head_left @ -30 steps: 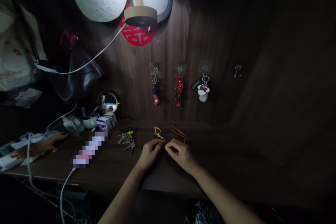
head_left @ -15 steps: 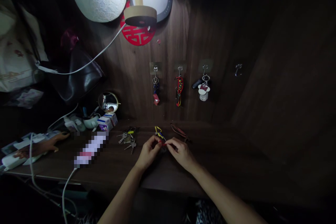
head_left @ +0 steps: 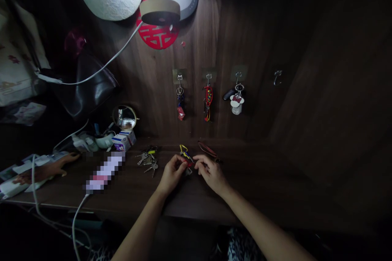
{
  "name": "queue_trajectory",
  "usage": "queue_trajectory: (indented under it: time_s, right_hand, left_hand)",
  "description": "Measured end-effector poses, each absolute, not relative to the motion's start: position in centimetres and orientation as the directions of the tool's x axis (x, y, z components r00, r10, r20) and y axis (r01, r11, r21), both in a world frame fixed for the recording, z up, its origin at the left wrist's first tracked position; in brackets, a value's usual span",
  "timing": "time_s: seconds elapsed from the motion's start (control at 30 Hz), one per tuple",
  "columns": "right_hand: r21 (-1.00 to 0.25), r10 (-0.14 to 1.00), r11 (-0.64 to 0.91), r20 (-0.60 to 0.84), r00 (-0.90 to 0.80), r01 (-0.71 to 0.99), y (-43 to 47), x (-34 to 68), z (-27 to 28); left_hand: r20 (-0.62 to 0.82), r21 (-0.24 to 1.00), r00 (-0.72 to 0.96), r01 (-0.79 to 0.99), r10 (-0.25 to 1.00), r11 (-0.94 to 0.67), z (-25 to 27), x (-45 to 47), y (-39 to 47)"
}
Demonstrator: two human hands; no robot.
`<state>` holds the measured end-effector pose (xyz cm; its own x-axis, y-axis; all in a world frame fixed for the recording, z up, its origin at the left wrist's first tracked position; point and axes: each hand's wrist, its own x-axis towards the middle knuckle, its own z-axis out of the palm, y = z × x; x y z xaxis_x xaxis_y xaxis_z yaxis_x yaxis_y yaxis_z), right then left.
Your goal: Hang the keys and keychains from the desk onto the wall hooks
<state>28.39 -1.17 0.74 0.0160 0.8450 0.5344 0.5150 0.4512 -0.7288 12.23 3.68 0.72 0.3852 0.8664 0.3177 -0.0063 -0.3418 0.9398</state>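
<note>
Between thumb and fingertips my left hand (head_left: 174,173) pinches the red part of a keychain (head_left: 185,154) just above the dark wooden shelf. A yellow loop and a blue piece of it stick out past the fingers, and a small pale piece hangs below; its exact form is too small to tell. My right hand (head_left: 211,174) is just right of it, fingers bent and spread apart, with nothing visible in them. Behind the right hand lies a brownish-red strap (head_left: 207,149). Left of my left hand rests a bunch of keys (head_left: 149,159) with a yellow tag.
Three hung key sets, a blue-and-red one (head_left: 180,106), a red beaded one (head_left: 208,102) and one with a white charm (head_left: 237,104), are on wall hooks; a bare hook (head_left: 277,77) is further right. A mirror (head_left: 125,117), small boxes (head_left: 124,140) and white cables (head_left: 75,228) are at left.
My right hand has let go of the red part and drawn slightly right, its fingers spreading. My left hand still holds the keychain. The view has shifted slightly.
</note>
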Motion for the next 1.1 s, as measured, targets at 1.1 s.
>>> queue_trajectory:
  time_s: [1.1]
  right_hand:
    - [-0.828, 0.922, 0.313, 0.382, 0.059, 0.465, -0.76, 28.45, 0.55]
  left_hand:
    - [0.334, 0.925, 0.406, 0.033, 0.851, -0.379, 0.75, 12.2, 3.64]
